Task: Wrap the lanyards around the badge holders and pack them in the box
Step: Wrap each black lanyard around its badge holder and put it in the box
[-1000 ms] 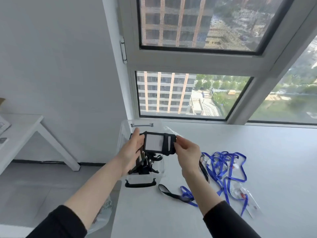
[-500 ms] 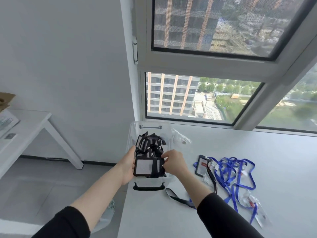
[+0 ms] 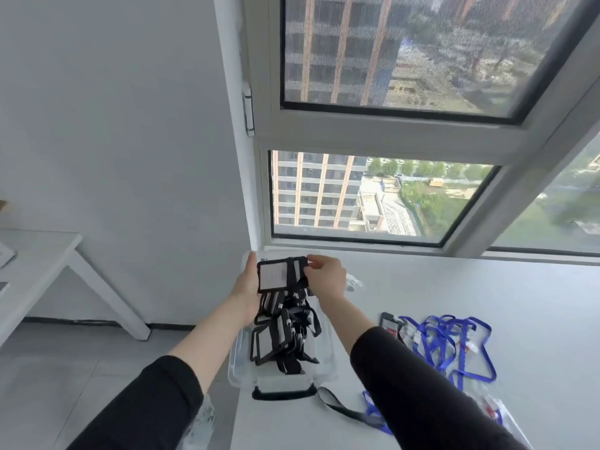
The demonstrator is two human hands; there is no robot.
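Note:
A black badge holder (image 3: 276,275) with its black lanyard wound around it is held over the far end of a clear plastic box (image 3: 328,362). My left hand (image 3: 246,285) grips its left edge and my right hand (image 3: 326,278) pinches its right edge. Inside the box lie several wrapped black badge holders (image 3: 282,339). To the right on the white table, a tangle of blue lanyards (image 3: 451,345) with clear badge holders is spread out. A loose black lanyard (image 3: 344,409) trails by the box's near end.
The box sits at the left edge of the white table (image 3: 487,293), with a black handle (image 3: 283,393) at its near end. A window (image 3: 373,196) runs along the table's far side. Another white table (image 3: 42,264) stands at the left, across a gap of floor.
Both hands carried the wrapped badge holder from the box's near end to its far end. The camera has tilted and moved closer over the box.

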